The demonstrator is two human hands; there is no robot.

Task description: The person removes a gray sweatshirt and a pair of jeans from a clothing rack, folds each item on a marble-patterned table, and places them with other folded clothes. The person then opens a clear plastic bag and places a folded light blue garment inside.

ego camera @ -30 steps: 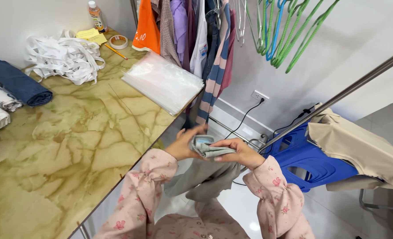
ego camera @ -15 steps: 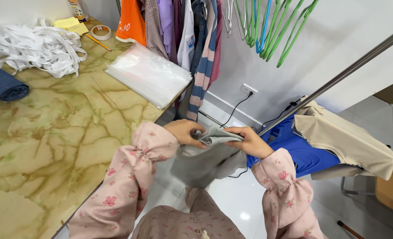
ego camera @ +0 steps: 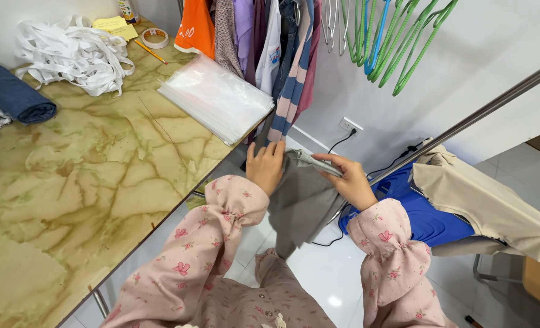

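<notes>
A grey garment (ego camera: 300, 203) hangs between my hands, beside the edge of the marble-patterned table (ego camera: 69, 188). My left hand (ego camera: 266, 165) grips its upper left part, fingers curled over the cloth. My right hand (ego camera: 346, 179) pinches the folded top edge on the right. The lower part of the garment droops over my lap. Both sleeves are pink with a flower print.
On the table lie a stack of clear plastic bags (ego camera: 216, 97), a heap of white strips (ego camera: 69, 51), a rolled blue cloth (ego camera: 13, 97), a tape roll (ego camera: 156, 38) and a pencil. Clothes (ego camera: 270, 42) and green hangers (ego camera: 403, 42) hang ahead. A chair with beige and blue fabric (ego camera: 464, 200) stands at right.
The garment was a small bundle between my hands; now it is spread wider and hangs down. My hands have moved apart and slightly up toward the table edge.
</notes>
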